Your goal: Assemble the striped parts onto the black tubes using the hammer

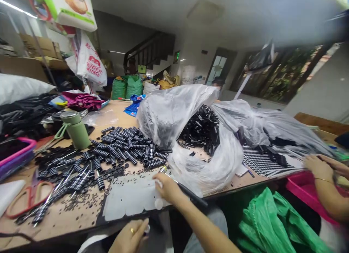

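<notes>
Over the front edge of the table, my right hand (pixel 168 187) is closed on a black rod (pixel 191 196), whose metal shaft runs up toward the plastic bag. My left hand (pixel 131 236), with a ring on one finger, is low in front of the table edge, its fingers pinched on something small and pale that I cannot make out. Between the hands lies a whitish sheet (pixel 128 198) with small dark bits on it. Black-and-white ribbed handles (pixel 117 147) are heaped behind it, beside tiny black parts strewn on the wood.
Orange scissors (pixel 29 195) and a green bottle (pixel 75 131) stand or lie at the left. An open plastic bag (pixel 212 173) of black parts fills the middle. Another person's hands (pixel 321 167) are at the right, over a pink basket (pixel 305 187); a green sack (pixel 278 220) is below.
</notes>
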A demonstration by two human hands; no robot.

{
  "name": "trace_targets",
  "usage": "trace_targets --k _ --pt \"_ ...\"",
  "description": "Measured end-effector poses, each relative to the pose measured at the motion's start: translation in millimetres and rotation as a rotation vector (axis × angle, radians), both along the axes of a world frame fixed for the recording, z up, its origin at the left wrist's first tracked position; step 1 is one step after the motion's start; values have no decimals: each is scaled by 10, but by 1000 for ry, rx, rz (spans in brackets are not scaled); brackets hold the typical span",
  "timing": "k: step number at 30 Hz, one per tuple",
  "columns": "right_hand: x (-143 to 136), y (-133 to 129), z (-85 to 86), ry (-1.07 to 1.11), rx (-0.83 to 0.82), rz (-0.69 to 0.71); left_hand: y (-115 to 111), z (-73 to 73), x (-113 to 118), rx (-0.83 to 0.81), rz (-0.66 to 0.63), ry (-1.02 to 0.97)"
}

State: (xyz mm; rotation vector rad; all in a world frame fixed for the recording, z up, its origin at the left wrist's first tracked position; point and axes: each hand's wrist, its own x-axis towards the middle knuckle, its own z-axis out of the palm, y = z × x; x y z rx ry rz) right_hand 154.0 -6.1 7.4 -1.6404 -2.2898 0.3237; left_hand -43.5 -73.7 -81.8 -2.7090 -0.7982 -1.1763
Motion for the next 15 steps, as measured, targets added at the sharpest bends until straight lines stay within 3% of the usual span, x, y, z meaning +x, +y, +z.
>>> trace_targets --k 3,5,10,12,15 --pt "126 494 69 -131 17 -153 -116 -252 -73 -20 6 134" --pt "182 805 71 -198 -3 -211 -128 -230 -108 -120 68 176" --pt "266 1278 70 -323 -79 -245 9 300 -105 -317 79 15" --pt "310 1357 116 -334 -103 -229 109 505 -98 -397 99 -115" --pt "334 1336 218 -295 -96 -191 286 699 -102 -582 145 -321"
